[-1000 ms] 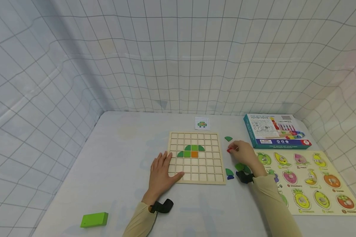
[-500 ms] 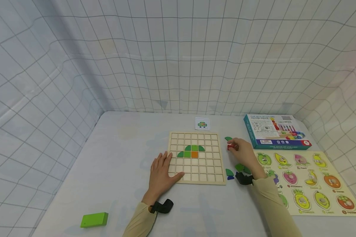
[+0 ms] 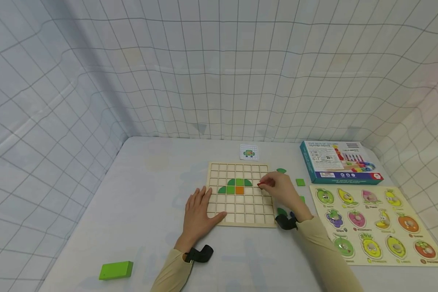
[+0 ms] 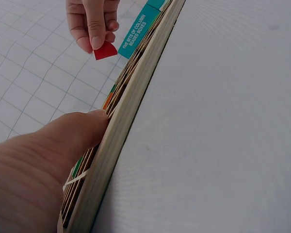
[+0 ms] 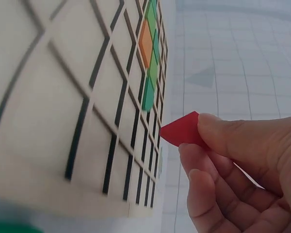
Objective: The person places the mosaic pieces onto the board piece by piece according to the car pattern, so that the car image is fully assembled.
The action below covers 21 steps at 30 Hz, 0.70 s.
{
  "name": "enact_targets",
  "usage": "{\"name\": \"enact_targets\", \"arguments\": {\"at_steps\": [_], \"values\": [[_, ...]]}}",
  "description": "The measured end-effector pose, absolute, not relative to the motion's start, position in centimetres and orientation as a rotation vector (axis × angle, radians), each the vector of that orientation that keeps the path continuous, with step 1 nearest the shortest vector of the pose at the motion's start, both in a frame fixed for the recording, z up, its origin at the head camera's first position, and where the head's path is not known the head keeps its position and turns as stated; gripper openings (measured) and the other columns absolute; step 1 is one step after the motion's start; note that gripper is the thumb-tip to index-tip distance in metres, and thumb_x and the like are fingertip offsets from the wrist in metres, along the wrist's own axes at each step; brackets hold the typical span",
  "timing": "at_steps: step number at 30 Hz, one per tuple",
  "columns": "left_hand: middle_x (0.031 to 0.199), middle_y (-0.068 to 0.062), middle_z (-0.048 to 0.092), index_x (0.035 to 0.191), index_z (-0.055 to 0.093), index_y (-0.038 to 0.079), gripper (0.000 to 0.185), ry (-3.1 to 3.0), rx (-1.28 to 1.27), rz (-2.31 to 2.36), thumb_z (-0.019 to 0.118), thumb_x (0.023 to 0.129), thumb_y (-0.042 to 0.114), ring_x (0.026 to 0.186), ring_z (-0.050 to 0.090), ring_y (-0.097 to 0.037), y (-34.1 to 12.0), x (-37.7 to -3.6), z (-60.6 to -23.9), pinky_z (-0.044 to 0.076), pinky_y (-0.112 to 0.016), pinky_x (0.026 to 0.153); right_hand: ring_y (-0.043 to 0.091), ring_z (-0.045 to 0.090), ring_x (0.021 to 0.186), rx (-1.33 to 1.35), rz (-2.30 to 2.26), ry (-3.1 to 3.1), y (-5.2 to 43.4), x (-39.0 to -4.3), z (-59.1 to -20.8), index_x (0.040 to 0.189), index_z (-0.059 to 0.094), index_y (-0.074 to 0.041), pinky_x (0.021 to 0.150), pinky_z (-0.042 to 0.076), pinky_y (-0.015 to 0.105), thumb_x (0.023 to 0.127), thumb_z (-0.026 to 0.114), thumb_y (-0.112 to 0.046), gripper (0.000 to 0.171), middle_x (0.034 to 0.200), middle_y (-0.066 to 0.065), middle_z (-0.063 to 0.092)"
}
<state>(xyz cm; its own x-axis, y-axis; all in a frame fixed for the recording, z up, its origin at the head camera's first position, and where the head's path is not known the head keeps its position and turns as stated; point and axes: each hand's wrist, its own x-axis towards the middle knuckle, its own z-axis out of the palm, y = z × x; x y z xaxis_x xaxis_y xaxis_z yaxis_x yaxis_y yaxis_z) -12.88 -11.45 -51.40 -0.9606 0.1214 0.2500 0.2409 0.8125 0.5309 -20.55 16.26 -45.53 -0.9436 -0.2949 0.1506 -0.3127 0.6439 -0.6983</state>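
Note:
A wooden grid board (image 3: 248, 209) lies on the table, with green pieces and one orange square (image 3: 239, 190) set in its cells. My left hand (image 3: 198, 213) rests on the board's left side, fingers straight, its thumb (image 4: 82, 128) lying over the near edge. Over the right part of the board, my right hand (image 3: 282, 190) pinches a red quarter-circle tile (image 5: 184, 130) between thumb and fingertips. The red tile is tilted, one corner pointing toward the grid in the right wrist view. Above the board's far edge lies a small pattern card (image 3: 249, 153) with a green turtle-like figure.
Loose green squares (image 3: 300, 182) and a green quarter-circle piece (image 3: 281, 170) lie right of the board. Further right are a boxed toy set (image 3: 341, 161) and a fruit puzzle board (image 3: 357, 233). A green block (image 3: 116, 270) sits at the front left.
My right hand has picked up the red tile from beside the board and carried it left, over the grid. Green squares behind it are now uncovered. The left hand stays in place.

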Motion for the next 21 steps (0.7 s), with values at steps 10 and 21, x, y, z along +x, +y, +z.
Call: {"name": "enact_targets", "arguments": {"at_steps": [10,21], "values": [[0.148,-0.016,0.033,0.145,0.038,0.005,0.087,-2.796,-0.275,-0.870,0.068,0.079,0.054,0.139,0.018,-0.034,-11.4,-12.8,-51.4,0.012,-0.050,0.110,0.015,0.054,0.074,0.688,1.173,-2.870,13.9,-20.6,-45.2,0.093,0.070,-0.007,0.061,0.047,0.029,0.087,0.068,-0.002,0.008,0.086,-0.001,0.063],[0.148,-0.017,0.033,0.145,0.038,0.005,0.087,-2.790,-0.276,-0.866,0.068,0.080,0.054,0.139,0.018,-0.034,-11.4,-12.9,-51.4,0.012,-0.049,0.110,0.015,0.050,0.068,0.765,1.094,-2.954,12.6,-21.2,-45.5,0.098,0.064,-0.006,0.061,0.045,0.030,0.087,0.065,-0.002,0.012,0.078,-0.003,0.057]]}}
